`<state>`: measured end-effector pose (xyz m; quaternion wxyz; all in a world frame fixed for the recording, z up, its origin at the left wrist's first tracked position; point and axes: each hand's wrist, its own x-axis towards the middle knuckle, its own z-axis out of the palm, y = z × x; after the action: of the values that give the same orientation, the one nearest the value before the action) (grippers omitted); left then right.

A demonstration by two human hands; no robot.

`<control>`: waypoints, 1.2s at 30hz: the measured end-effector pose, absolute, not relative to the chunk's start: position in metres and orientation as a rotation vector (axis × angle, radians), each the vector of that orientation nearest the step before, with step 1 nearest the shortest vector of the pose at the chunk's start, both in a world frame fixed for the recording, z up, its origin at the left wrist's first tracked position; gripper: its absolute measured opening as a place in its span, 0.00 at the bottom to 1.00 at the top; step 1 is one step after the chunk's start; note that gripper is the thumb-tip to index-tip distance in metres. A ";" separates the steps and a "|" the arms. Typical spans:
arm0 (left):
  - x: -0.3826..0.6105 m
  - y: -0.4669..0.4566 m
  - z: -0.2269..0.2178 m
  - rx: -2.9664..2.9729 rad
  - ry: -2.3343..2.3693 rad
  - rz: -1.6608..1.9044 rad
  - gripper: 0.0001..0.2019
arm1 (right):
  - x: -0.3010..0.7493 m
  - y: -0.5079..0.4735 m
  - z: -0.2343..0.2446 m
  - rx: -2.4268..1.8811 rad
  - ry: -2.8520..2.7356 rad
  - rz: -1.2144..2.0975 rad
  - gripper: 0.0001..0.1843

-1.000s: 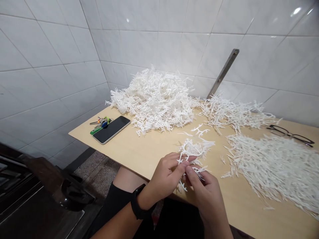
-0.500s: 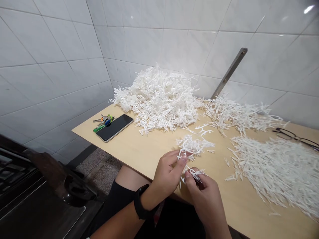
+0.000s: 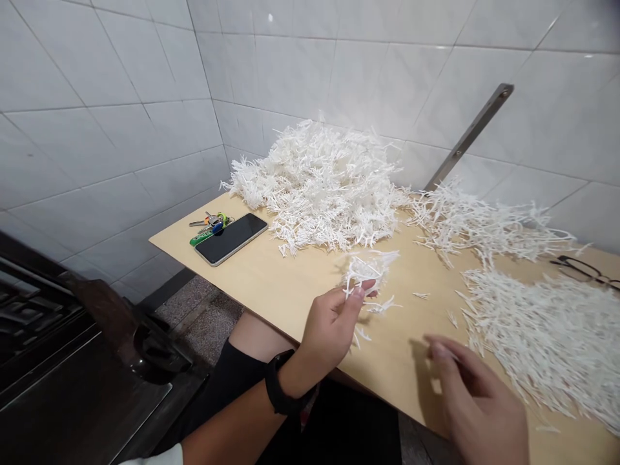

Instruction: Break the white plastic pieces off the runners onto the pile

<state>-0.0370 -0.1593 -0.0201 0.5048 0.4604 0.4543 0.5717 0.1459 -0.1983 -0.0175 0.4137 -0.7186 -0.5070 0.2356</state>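
Observation:
My left hand (image 3: pixel 334 320), with a black band on its wrist, pinches a small bunch of white branched strands (image 3: pixel 365 268) over the table. A few loose branched pieces (image 3: pixel 382 305) show just below its fingertips. To the right, my right hand (image 3: pixel 477 394) hovers over the table edge, thumb and index finger slightly apart, no strand visible between them. It is nearest to a wide, flat heap of short white strands (image 3: pixel 547 342). Farther back rises a large pile of tangled white branched strands (image 3: pixel 329 187).
Another white pile (image 3: pixel 489 223) lies at the back right, beside eyeglasses (image 3: pixel 581 268). A phone (image 3: pixel 231 239) and keys (image 3: pixel 210 224) rest at the table's left. A metal bar (image 3: pixel 469 135) leans up the tiled wall. A dark wooden chair (image 3: pixel 111 336) stands at left.
My right hand has moved away from my left hand to the right, and the white strands it held no longer show in it. My left hand keeps its bunch. The view has shifted slightly.

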 end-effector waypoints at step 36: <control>-0.041 -0.158 -0.023 1.067 1.136 1.403 0.22 | 0.119 -0.203 -0.023 -1.680 -1.409 0.629 0.19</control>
<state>-0.0408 -0.1579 -0.0231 0.4990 0.4409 0.4695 0.5799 0.1194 -0.2031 -0.0225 0.4169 -0.6695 -0.5615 0.2505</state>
